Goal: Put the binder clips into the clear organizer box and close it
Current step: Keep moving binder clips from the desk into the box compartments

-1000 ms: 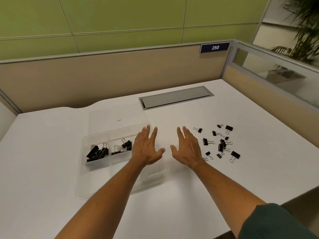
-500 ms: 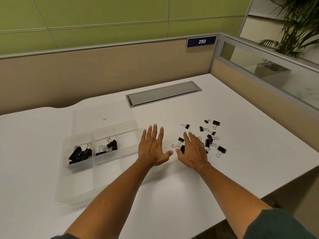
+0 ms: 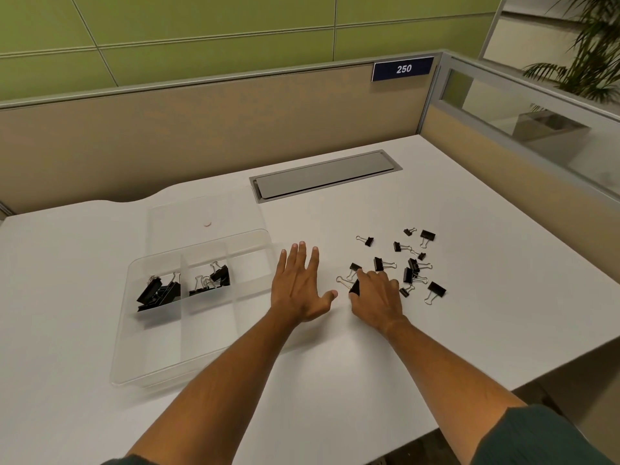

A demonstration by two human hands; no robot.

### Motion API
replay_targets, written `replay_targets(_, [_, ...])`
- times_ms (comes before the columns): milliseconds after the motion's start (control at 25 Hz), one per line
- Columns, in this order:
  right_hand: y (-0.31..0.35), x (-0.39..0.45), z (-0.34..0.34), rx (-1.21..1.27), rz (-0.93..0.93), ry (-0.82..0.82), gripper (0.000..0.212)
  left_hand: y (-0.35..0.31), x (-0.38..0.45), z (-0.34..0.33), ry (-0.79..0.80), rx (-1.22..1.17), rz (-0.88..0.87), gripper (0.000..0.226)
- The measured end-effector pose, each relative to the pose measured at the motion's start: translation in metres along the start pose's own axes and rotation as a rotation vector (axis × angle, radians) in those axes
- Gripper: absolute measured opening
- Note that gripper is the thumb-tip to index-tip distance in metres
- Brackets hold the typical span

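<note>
The clear organizer box lies open at the left of the white desk, its clear lid flat behind it. Black binder clips sit in its back-left compartment and back-middle compartment. Several loose binder clips are scattered on the desk to the right. My left hand hovers flat with fingers spread, just right of the box. My right hand is at the near-left edge of the scatter, fingers curled around one black binder clip between thumb and forefinger.
A grey cable hatch is set into the desk behind the clips. Beige partition walls close the back and right sides, with a blue "250" sign. The desk's front edge runs diagonally near my right forearm.
My right hand has moved right into the loose clips and its fingers have curled around one. My left hand has shifted off the box to the desk beside it.
</note>
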State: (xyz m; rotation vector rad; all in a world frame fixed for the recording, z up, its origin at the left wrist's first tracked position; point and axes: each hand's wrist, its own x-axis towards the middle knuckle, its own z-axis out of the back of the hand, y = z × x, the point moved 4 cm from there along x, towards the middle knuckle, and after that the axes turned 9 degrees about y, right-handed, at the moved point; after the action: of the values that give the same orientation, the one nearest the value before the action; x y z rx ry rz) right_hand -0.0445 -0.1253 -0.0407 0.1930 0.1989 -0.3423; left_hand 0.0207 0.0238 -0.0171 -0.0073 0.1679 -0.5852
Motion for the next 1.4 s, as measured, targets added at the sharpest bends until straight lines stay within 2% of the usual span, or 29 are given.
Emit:
replay_targets(200, [0.002,0.002,0.007,0.353,0.029,-0.011,0.052,0.005,-0.002,0.003,-0.027,-0.018,0.011,0.095])
replay_targets(360, [0.008,0.005,0.015,0.481,0.035,-0.042,0.056,0.013,-0.004,0.009,-0.065,-0.019,0.019,0.095])
replay_targets(720, [0.047,0.013,0.038,0.96,0.016,-0.138,0.043,0.054,-0.017,0.02,-0.125,-0.015,0.094,0.096])
replay_targets(1000, [0.098,0.014,0.047,1.061,0.065,-0.114,0.047,0.103,-0.038,0.026,-0.186,-0.024,0.172,0.099])
replay_targets(1280, [0.153,0.015,0.044,1.065,0.13,-0.081,0.018,0.15,-0.061,0.025,-0.192,-0.041,0.244,0.1])
replay_targets(1400, [0.178,0.016,0.04,1.017,0.168,-0.05,0.017,0.169,-0.071,0.022,-0.187,-0.045,0.291,0.102])
